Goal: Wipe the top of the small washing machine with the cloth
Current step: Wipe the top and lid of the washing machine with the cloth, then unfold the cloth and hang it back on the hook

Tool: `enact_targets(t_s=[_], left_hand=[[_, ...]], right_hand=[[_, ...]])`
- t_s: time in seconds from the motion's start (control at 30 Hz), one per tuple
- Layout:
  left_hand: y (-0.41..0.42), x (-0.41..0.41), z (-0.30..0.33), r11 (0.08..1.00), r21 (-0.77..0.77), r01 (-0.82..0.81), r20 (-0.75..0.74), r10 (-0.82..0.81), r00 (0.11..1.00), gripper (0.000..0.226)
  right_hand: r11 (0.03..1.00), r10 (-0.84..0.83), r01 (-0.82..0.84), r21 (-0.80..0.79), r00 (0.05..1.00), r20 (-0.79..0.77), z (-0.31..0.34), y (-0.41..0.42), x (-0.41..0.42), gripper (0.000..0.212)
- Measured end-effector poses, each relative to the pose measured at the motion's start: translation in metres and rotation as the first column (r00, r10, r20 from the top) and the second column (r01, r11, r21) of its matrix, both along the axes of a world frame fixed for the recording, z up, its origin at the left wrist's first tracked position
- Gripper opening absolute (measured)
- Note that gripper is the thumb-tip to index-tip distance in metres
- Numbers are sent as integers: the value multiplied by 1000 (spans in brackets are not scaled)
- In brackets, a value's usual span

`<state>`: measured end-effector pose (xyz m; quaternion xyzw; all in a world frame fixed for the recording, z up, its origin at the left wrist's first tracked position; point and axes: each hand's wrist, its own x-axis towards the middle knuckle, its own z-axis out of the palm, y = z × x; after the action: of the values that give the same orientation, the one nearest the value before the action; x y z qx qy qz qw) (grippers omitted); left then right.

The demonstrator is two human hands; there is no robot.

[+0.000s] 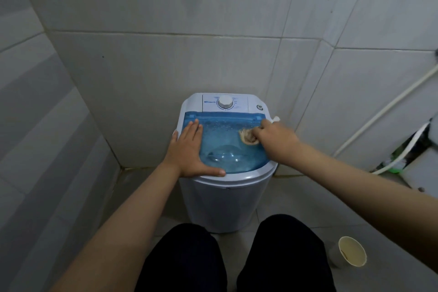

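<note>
So there's a small white washer (pixel 225 201) sitting in the corner of a tiled room, right up against the back wall (pixel 166 59). It's got a see-through blue lid (pixel 225 140) on top, and behind that a white panel with a round dial (pixel 225 101) in the middle and a little round button (pixel 260 107) off to the right.

Left hand (pixel 189 149) is lying flat and open on the left side of the lid, fingers stretched toward the back and thumb running along the front rim. It isn't gripping anything, only resting there.

Right hand (pixel 272 135) is clenched around a bunched-up beige cloth (pixel 247 136), pressing it onto the right side of the lid, close to the back edge. Only a crumpled bit of the cloth pokes out on the left of the fingers, and it's a bit blurry.

Down on the floor (pixel 296 206) to the right of the washer there's a paper cup (pixel 350 255), well apart from it, with something pale inside. A white hose (pixel 379 114) runs diagonally along the right wall. The person's knees in dark trousers (pixel 184 261) show at the bottom, just in front of the washer.
</note>
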<state>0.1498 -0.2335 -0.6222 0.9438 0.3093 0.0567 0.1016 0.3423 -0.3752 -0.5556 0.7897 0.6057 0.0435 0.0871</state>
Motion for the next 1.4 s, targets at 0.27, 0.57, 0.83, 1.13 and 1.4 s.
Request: enact_targets(t_s=[0.27, 0.57, 0.83, 1.13, 1.4], left_hand=[[0, 1, -1, 1000, 8, -6, -23, 6, 1000, 153], [-1, 2, 14, 997, -74, 5, -126, -14, 992, 156], [-10, 19, 48, 936, -352, -22, 162, 85, 983, 115], [-12, 74, 79, 742, -614, 270, 653, 285, 702, 15], [54, 113, 84, 779, -605, 162, 640, 355, 682, 32]], right_hand=[[1000, 1, -1, -2, 998, 60, -16, -37, -57, 40], [995, 33, 11, 104, 912, -408, 3, -34, -85, 30], [831, 76, 461, 310, 460, -885, 51, -12, -11, 20], [704, 197, 651, 284, 205, -959, 42, 43, 16, 18], [767, 181, 642, -9, -229, -956, 52, 103, 53, 25]])
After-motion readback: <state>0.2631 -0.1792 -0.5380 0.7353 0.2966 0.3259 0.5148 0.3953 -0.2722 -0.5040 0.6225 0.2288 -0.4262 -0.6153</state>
